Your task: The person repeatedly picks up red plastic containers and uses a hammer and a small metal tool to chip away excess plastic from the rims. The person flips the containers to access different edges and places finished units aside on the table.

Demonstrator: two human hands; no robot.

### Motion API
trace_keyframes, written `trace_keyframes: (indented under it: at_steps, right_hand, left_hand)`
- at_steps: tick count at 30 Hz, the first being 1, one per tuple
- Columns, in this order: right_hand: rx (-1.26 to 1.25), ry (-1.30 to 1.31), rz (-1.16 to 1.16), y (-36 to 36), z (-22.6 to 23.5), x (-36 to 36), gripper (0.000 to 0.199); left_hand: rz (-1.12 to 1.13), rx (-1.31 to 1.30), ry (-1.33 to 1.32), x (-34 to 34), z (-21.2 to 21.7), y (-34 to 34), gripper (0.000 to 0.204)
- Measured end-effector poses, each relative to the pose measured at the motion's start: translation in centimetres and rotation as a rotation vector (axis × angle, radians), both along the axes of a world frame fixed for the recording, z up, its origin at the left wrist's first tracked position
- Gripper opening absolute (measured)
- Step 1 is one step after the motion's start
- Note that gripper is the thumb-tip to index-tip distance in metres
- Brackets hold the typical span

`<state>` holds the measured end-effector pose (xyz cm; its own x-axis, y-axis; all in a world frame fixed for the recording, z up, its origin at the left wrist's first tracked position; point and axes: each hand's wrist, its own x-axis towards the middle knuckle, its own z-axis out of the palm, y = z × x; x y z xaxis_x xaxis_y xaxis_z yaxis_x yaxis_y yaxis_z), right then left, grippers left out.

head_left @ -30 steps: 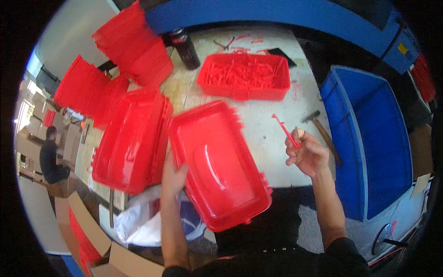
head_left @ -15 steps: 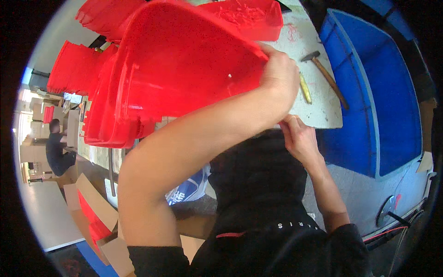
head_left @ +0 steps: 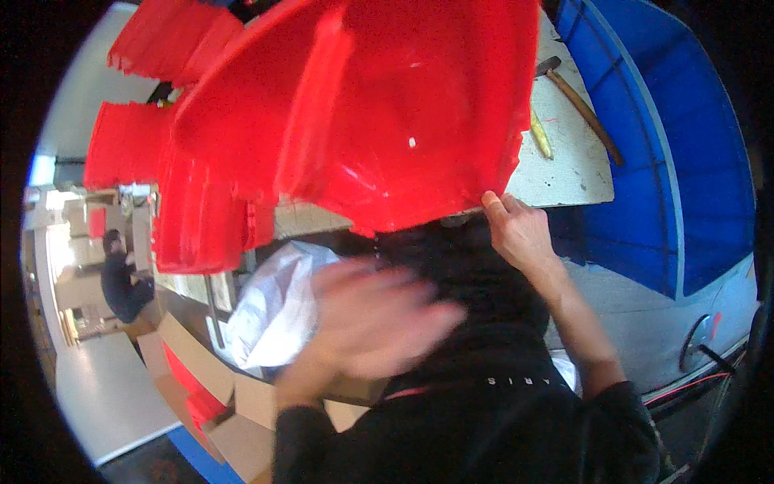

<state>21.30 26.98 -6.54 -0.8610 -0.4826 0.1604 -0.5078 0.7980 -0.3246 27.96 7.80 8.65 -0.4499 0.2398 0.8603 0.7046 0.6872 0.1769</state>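
Nearest to me, my left hand [head_left: 379, 319] hangs low in front of my dark shirt, smeared by motion blur; its fingers look spread and empty, but I cannot tell for sure. It touches nothing that I can make out, and it sits well below the large red moulded plastic tub [head_left: 403, 113].

My right hand [head_left: 516, 230] is the one on the work. Its fingers [head_left: 493, 203] are clamped on the tub's lower right rim, just at the near edge of the pale grey desk [head_left: 564, 161]. From those fingers the tub rises up and away to the left, tipped steeply so that its hollow faces me. Its long axis runs from the gripped corner toward the upper left. The right hand is plainly the nearer one to it.

Left of the tub stands a stack of further red plastic tubs [head_left: 193, 202], and below them lie a crumpled white plastic bag [head_left: 274, 306] and open brown cardboard boxes [head_left: 201, 379].

Farther off on the desk, right of the tub, lies a hammer with a wooden handle [head_left: 584, 109], and beside the desk stands a big blue plastic bin [head_left: 685, 145]. Far left, another person [head_left: 121, 278] crouches on the floor.
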Motion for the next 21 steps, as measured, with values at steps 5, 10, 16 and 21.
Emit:
trace_keyframes:
  at_steps: [5,10,16,21]
  right_hand:
    - [-0.101,-0.023,0.013,0.0,-0.1,0.0,0.022]
    - [-0.654,-0.566,-0.202,0.2,-0.2,1.8,0.019]
    - [-1.283,-1.460,-0.362,0.7,0.2,3.8,0.017]
    - [-1.331,-1.360,-0.450,-1.2,1.3,4.2,0.015]
  left_hand:
    - [0.266,1.020,-0.461,-1.5,-5.4,-6.0,0.080]
    - [0.419,0.689,-0.502,-3.2,-12.2,-5.5,0.022]
    - [0.416,0.692,-0.482,-1.2,-13.3,-5.0,0.022]
    - [0.367,0.622,-0.455,-0.7,-13.5,-5.4,0.022]
